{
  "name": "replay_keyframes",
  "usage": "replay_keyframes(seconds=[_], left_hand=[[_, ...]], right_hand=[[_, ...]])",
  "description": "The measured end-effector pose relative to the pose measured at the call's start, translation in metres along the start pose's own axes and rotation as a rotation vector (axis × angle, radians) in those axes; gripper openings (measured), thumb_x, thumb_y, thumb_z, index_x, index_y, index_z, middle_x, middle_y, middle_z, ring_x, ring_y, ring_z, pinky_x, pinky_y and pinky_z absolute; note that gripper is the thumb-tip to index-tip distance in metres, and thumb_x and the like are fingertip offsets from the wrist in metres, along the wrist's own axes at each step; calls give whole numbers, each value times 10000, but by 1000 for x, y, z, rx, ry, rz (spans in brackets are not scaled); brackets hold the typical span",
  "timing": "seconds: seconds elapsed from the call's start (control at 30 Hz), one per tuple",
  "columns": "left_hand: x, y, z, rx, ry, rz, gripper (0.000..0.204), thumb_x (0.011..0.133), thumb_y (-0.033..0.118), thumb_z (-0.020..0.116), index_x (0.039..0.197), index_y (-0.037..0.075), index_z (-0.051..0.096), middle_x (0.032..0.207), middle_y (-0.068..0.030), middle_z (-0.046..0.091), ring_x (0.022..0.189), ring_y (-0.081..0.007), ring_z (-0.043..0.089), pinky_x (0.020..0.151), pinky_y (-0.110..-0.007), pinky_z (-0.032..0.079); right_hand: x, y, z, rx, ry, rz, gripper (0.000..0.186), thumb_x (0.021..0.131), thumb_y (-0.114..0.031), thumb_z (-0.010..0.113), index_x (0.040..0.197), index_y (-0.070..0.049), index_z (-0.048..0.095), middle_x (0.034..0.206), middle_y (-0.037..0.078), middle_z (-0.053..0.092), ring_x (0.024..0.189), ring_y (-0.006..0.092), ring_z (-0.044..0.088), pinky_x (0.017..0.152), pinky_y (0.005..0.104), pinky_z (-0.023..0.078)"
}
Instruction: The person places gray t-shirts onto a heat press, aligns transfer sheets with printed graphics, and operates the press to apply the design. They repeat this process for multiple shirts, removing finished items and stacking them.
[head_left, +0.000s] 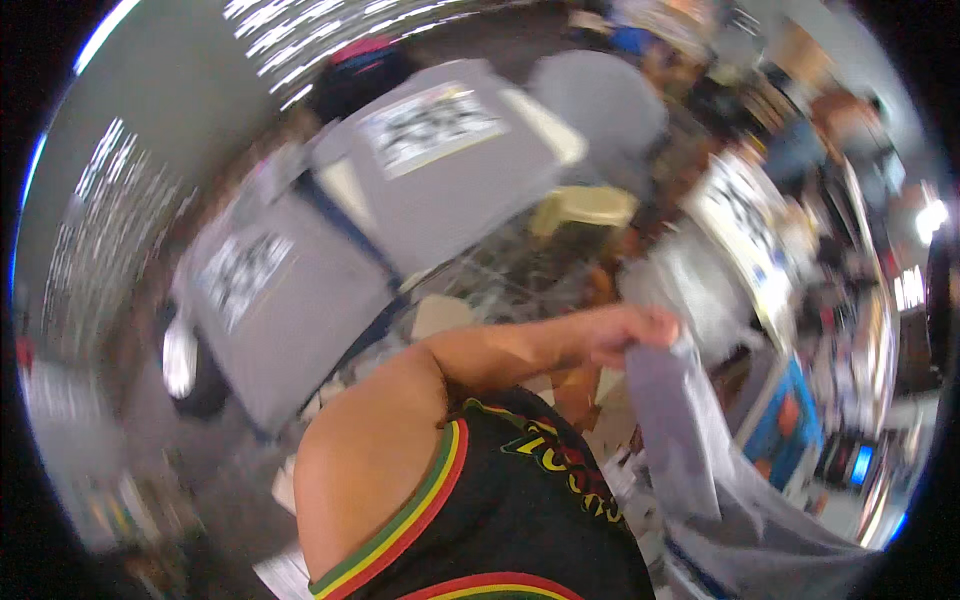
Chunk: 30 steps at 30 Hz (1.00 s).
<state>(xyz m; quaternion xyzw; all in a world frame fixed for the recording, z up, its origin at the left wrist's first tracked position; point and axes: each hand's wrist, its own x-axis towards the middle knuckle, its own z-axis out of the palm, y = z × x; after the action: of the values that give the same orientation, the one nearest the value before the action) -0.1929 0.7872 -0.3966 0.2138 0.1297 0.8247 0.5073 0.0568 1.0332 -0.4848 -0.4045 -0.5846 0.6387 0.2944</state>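
Observation:
My left hand is closed on the edge of a grey piece of fabric, which looks like a T-shirt. My left arm reaches across to the right, in front of my black sleeveless top. From the hand the fabric hangs down and spreads toward the lower right. My right hand does not show. At the left, one grey shirt lies spread on a board, and another grey shirt lies beyond it. Each bears a dark print on a white patch. The picture is smeared by motion.
A pale yellow stool stands beyond my arm. To the right are a translucent plastic bag, a printed white sheet and a blue panel with orange patches. A person is at the far right. Slatted windows line the left wall.

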Motion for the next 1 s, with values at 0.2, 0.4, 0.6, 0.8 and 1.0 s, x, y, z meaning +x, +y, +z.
replay_keyframes(seconds=[0.2,0.4,0.6,0.8,1.0], left_hand=[[-499,315,-16,523,945,1398,407,973,307,589,1288,50,573,1278,-88,613,1194,-295,562,1011,-509,446],[-757,369,186,1051,917,2144,395,998,215,531,1309,-27,540,1330,-169,581,1230,-311,553,1074,-528,447],[-895,325,236,704,1613,1987,376,1014,243,571,1301,1,551,1298,-184,597,1243,-325,555,1059,-547,445],[-977,141,154,601,2094,1534,182,1013,198,568,1137,78,625,1005,-4,612,908,-125,579,775,-305,479],[-943,-79,36,13,2337,1179,290,986,197,614,1215,19,604,870,11,569,750,-103,534,726,-369,578]], right_hand=[[-169,-94,271,-6,-477,-220,417,993,-340,602,1283,-41,581,1262,85,604,1165,248,563,966,473,475],[-328,-217,582,241,-1146,-188,363,982,-309,622,1248,-62,597,1225,67,613,1135,247,573,929,495,496],[-504,-149,764,36,-1573,145,311,971,-278,642,1212,-84,614,1189,50,623,1105,247,582,892,518,517],[-531,31,754,-563,-1926,56,258,991,-337,628,1057,-88,619,1029,34,624,964,204,599,745,443,547],[-488,193,658,-1005,-1903,247,258,953,-263,706,940,-20,619,805,21,555,709,147,558,741,406,612]])
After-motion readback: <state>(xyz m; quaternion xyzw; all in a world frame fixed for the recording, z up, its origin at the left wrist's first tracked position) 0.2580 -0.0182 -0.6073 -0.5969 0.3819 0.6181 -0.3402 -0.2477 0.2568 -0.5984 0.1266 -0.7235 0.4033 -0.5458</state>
